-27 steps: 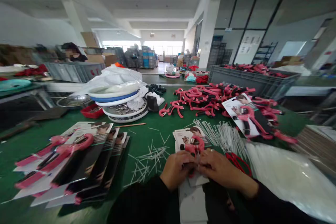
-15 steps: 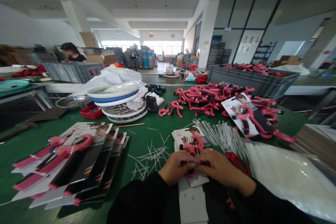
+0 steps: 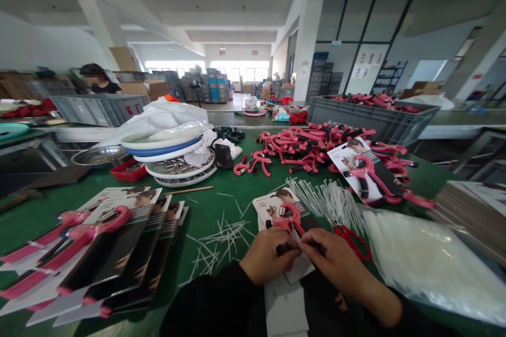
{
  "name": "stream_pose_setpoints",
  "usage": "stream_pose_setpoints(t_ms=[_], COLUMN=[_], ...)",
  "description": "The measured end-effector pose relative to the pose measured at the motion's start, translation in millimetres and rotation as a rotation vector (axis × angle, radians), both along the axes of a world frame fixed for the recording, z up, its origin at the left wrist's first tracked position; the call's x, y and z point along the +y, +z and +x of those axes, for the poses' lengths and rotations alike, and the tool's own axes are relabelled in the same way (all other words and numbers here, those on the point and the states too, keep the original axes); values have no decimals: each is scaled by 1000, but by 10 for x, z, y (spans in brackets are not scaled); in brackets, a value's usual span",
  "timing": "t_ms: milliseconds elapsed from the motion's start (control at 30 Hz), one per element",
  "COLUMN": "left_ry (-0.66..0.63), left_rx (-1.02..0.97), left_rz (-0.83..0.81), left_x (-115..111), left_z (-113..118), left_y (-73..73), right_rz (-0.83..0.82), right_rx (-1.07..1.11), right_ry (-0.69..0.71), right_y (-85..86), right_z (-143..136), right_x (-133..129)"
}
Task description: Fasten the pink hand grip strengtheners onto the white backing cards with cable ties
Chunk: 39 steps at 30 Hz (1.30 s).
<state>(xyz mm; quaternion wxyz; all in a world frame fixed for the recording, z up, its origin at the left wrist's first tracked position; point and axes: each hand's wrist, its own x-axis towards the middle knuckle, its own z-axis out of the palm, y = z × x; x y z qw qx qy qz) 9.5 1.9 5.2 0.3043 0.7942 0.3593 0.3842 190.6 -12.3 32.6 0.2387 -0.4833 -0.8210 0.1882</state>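
Observation:
Pink pliers [image 3: 291, 212] with dark grips lie on a printed backing card [image 3: 264, 204] in front of me. My left hand [image 3: 269, 256] is curled over the handles of these pliers, its fingers closed. My right hand [image 3: 336, 259] pinches a thin white cable tie [image 3: 295, 236] just above the handles, thumb and forefinger together. The handles are partly hidden behind my fingers. Under the held card lie more backing cards [image 3: 285, 308], pale side up with punched holes.
Carded pliers [image 3: 98, 231] are stacked at left. Loose cut ties [image 3: 215, 242] lie beside my left hand. Beyond are a bundle of cable ties [image 3: 336, 200], red-handled scissors [image 3: 356, 242], a heap of pink pliers [image 3: 308, 147] and a grey crate [image 3: 371, 118]. A plastic bag [image 3: 427, 258] lies at right.
My hands were together over the pliers' handles. The right hand has drawn slightly apart, and a white tie now shows at its fingertips. The view has turned a little right.

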Motion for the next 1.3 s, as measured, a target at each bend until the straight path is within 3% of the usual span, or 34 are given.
stream_pose_setpoints(t_ms=[233, 367, 433, 533, 800, 1100, 1300], left_ry=[26, 64, 62, 43, 50, 205, 59], left_rx=[136, 215, 190, 144, 206, 369, 306], left_rz=[88, 70, 45, 17, 50, -6, 81], left_x=[-36, -14, 6, 30, 18, -67, -57], left_z=[27, -16, -34, -32, 25, 130, 194], left_y=[58, 118, 131, 119, 113, 181, 181], right_rz=[301, 452, 422, 277, 158, 377, 243], right_rx=[-308, -414, -373, -254, -244, -330, -96], right_ry=[-71, -133, -139, -39, 30, -167, -176], right_y=[-169, -181, -125, -27, 30, -228, -254], right_z=[-63, 89, 181, 207, -126, 100, 172], right_x=[-61, -49, -45, -65, -2, -2, -52])
